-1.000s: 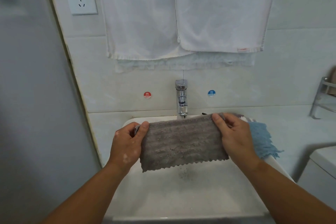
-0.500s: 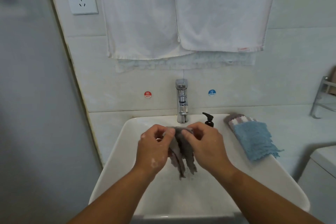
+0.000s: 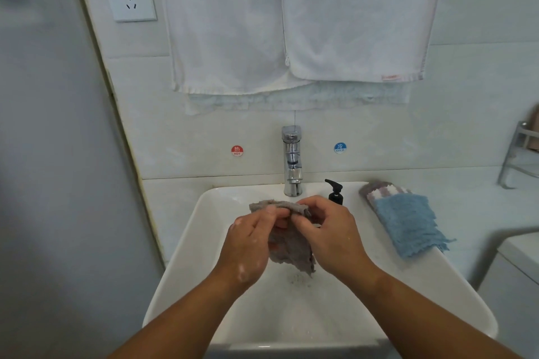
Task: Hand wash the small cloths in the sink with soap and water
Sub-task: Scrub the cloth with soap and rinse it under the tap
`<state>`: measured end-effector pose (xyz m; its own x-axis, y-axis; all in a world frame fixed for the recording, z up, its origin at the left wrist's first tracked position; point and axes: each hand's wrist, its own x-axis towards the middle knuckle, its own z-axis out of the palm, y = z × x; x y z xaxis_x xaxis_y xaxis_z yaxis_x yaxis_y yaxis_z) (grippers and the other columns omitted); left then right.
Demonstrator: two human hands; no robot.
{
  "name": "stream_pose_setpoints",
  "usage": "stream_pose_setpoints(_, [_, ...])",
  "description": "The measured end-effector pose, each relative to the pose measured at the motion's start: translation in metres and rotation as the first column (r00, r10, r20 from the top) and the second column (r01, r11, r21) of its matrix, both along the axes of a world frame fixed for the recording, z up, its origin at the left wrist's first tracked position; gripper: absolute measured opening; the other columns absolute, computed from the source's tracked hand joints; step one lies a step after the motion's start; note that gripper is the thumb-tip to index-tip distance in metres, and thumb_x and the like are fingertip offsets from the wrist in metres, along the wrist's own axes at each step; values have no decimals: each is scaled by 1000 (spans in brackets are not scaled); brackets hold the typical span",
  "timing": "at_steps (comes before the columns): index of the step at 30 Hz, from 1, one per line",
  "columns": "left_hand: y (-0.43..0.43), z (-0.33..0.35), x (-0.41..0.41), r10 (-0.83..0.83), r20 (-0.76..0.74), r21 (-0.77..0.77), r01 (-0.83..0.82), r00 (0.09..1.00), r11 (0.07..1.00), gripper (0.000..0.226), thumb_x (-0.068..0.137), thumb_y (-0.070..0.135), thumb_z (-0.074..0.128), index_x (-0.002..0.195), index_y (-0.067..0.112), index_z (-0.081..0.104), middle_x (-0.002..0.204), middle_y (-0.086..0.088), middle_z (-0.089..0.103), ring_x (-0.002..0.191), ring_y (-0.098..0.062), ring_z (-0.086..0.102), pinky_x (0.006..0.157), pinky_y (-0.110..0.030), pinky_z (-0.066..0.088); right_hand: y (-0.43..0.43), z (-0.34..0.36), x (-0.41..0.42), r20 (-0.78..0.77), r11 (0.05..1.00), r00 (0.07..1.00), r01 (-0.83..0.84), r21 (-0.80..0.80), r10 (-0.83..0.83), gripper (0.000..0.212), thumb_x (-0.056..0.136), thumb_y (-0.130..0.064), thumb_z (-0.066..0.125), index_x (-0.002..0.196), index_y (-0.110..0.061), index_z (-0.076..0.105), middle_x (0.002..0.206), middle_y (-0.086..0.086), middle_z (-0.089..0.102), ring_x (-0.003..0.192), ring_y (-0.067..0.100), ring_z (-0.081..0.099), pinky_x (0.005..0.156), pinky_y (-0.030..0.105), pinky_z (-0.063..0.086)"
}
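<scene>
Directly before the faucet, above the sink, we see both hands, left hand and right hand, pinching the bunched grey cloth. Right of the faucet, a blue cloth drapes over the sink's rim.

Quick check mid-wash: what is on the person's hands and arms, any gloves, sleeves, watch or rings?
Nothing worn shows. Left hand and right hand are ungloved, no rings visible; both forearms are bare to the frame's edge, with no sleeves, watch or bands. A few flecks, possibly suds, dot the left hand's back.
</scene>
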<state>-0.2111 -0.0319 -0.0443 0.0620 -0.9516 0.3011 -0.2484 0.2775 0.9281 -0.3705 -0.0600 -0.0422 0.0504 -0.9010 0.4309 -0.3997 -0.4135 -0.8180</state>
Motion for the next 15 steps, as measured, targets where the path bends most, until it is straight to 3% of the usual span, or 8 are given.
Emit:
stream_pose_setpoints(3, [-1, -1, 13, 165, 287, -183, -115, 944, 976, 10, 99, 31, 61, 101, 35, 70, 100, 15, 68, 94, -8, 64, 81, -22, 59, 1, 1, -5, -10, 999, 1000, -29, 34, 30, 9, 96, -27, 67, 103, -31, 71, 93, -18, 70, 92, 3, 65, 78, 16, 56])
stream_pose_setpoints(6, [-5, -1, 31, 221, 458, -262, -107, 861, 959, 26, 89, 31, 75, 103, 43, 58, 111, 17, 56, 98, -7, 58, 74, -9, 52, 1, 3, -11, 55, 990, 994, -97, 103, 91, 11, 97, -22, 65, 105, -27, 71, 96, -11, 71, 95, 9, 67, 76, 19, 57])
stream_pose_setpoints(10, [-7, 6, 45, 82, 504, -195, 21, 860, 981, 32, 85, 33, 80, 106, 41, 58, 127, 15, 49, 113, -9, 53, 91, -15, 51, 2, 7, -18, 134, 978, 980, -164, 131, 147, 15, 97, -15, 64, 97, -28, 72, 90, -11, 73, 91, 7, 68, 73, 18, 55])
stream_pose_setpoints(13, [-9, 11, 46, -40, 498, -104, 105, 866, 989, 30, 86, 31, 78, 105, 39, 56, 118, 19, 56, 110, -9, 58, 88, -16, 55, 2, 8, -20, 176, 967, 970, -197, 165, 168, 18, 98, -11, 63, 96, -26, 72, 86, -12, 73, 89, 6, 69, 74, 21, 55])
stream_pose_setpoints(15, [-11, 15, 45, -92, 482, -67, 142, 871, 988, 29, 87, 29, 78, 105, 37, 56, 112, 15, 61, 107, -12, 60, 89, -24, 58, 2, 10, -20, 190, 960, 964, -220, 173, 186, 19, 98, -9, 62, 95, -24, 72, 84, -12, 73, 86, 5, 68, 72, 22, 54])
